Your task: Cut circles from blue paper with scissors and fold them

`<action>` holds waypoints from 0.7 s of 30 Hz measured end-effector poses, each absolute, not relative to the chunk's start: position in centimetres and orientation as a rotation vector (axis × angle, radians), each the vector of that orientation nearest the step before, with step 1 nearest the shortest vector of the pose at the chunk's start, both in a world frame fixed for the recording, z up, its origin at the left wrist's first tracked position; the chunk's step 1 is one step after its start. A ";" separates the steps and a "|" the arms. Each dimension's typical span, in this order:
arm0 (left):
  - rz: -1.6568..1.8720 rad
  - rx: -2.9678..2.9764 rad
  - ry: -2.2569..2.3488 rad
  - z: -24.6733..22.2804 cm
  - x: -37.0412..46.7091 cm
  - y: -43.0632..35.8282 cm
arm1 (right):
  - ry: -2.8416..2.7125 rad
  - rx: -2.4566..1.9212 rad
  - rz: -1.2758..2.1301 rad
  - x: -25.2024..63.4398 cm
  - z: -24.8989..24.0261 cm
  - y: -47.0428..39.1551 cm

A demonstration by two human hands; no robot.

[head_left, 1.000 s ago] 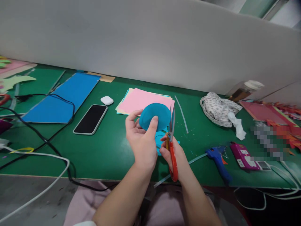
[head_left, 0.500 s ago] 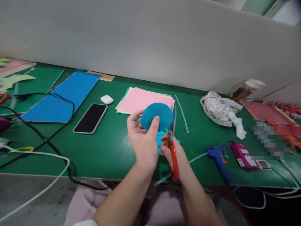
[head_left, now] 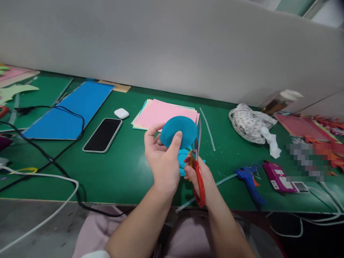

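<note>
Round blue paper (head_left: 185, 125), mid-frame
My left hand (head_left: 163, 165) pinches it, my right hand (head_left: 209, 179) grips scissors (head_left: 199, 181); best turn the paper slowly

On the left lies a blue board (head_left: 71, 111), with a black cable (head_left: 50, 158) looping across it; to its right rest a phone (head_left: 103, 135) and, just beyond, a white case (head_left: 121, 113); on the far right a patterned cloth (head_left: 245, 122) sits near a lidded bottle (head_left: 279, 103); nearer, a blue glue gun (head_left: 249, 182) lies beside a magenta box (head_left: 275, 173).
</note>
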State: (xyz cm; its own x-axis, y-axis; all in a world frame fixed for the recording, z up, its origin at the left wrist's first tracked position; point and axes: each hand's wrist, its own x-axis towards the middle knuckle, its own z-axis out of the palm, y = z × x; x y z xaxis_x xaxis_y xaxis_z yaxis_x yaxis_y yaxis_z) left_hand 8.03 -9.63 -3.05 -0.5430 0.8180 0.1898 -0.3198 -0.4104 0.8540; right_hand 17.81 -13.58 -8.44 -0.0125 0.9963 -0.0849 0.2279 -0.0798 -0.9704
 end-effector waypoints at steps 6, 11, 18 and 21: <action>1.985 0.833 0.981 -3.0 7.6 -9.5 | -1.327 -1.452 1.175 17.5 -8.0 -13.6; 1.992 0.882 1.007 -2.9 7.2 -9.2 | -1.390 -1.447 1.190 17.8 -7.4 -13.7; 1.997 0.885 0.919 -3.1 6.6 -8.7 | -1.449 -1.469 1.175 18.1 -7.6 -13.6; 2.016 0.915 0.934 -3.2 6.3 -8.4 | -1.467 -1.485 1.182 18.1 -7.5 -13.6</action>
State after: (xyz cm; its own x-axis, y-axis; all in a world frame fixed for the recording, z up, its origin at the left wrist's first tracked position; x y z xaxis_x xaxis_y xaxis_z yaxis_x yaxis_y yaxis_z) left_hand 6.32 -8.36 -3.19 -0.4868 0.8226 0.2938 -0.3077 -0.4763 0.8237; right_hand 18.05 -13.62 -7.53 -0.0709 0.9907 -0.1163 0.3240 -0.0874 -0.9420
